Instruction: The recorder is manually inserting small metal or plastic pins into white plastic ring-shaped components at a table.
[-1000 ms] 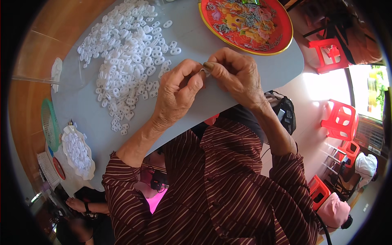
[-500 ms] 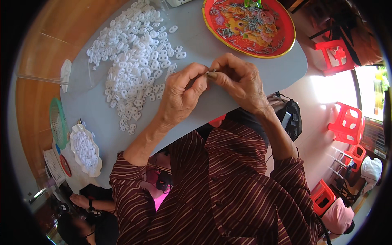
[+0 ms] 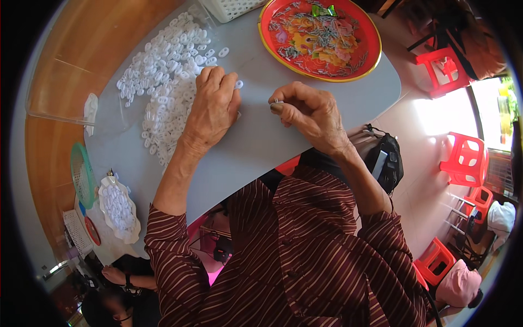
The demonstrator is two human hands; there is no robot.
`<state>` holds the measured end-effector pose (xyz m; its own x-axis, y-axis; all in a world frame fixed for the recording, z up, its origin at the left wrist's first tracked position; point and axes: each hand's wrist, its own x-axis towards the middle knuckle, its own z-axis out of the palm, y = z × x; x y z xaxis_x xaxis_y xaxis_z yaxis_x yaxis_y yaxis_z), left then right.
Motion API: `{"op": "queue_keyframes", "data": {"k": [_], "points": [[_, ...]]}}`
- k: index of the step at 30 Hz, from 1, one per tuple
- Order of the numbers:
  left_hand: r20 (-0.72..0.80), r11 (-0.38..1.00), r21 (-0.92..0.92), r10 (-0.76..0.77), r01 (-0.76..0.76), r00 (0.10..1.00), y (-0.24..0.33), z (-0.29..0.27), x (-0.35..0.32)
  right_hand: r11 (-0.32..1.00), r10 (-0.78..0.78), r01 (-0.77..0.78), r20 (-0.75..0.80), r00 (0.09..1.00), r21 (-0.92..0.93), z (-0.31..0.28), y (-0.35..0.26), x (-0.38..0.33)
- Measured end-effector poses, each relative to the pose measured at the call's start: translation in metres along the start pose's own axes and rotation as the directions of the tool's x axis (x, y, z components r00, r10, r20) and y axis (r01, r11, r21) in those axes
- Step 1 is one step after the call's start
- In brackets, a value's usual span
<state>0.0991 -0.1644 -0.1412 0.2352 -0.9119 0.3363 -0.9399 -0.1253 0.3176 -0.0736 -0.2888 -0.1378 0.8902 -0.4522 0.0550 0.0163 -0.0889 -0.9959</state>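
Note:
My left hand [image 3: 210,111] is at the right edge of a heap of small white oval plastic pieces with two holes [image 3: 169,65]. Its fingers are curled down and their tips are hidden, so what they hold, if anything, does not show. Beyond its fingers a loose white piece [image 3: 238,84] pokes out. To the right, my right hand [image 3: 313,114] is raised over the grey table [image 3: 256,136]. Thumb and forefinger pinch a small silvery metal pin [image 3: 276,100]. A red round tray with a flower print [image 3: 320,76] holds many similar metal pins [image 3: 327,32].
A green wrapper [image 3: 324,10] lies in the tray. A white perforated basket [image 3: 234,8] stands at the back. At left are a white dish of white pieces [image 3: 119,207] and a green sieve [image 3: 83,174]. Red stools [image 3: 464,159] stand at right; another person's hand [image 3: 113,274] shows lower left.
My hands, together over the table before, are now apart. The left has moved left to the heap's edge; the right has stayed nearly in place, pinching a metal pin. The view has shifted slightly.

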Motion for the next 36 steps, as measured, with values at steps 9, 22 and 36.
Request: {"op": "queue_keyframes", "data": {"k": [9, 22, 36], "points": [[0.116, 0.663, -0.649, -0.399, 0.374, 0.910, 0.030, -0.013, 0.005, 0.988, -0.023, 0.028, -0.035, 0.999, 0.150, 0.002, 0.005, -0.002], [0.437, 0.477, -0.712, -0.273, 0.515, 0.857, 0.032, -0.021, 0.008, 0.972, -0.009, 0.016, -0.029, 1.000, 0.235, 0.001, 0.008, -0.001], [0.408, 0.744, -0.585, -0.074, 0.323, 0.910, 0.024, -0.027, 0.020, 0.993, -0.065, 0.066, -0.012, 0.998, 0.098, 0.002, 0.009, -0.001]]}}
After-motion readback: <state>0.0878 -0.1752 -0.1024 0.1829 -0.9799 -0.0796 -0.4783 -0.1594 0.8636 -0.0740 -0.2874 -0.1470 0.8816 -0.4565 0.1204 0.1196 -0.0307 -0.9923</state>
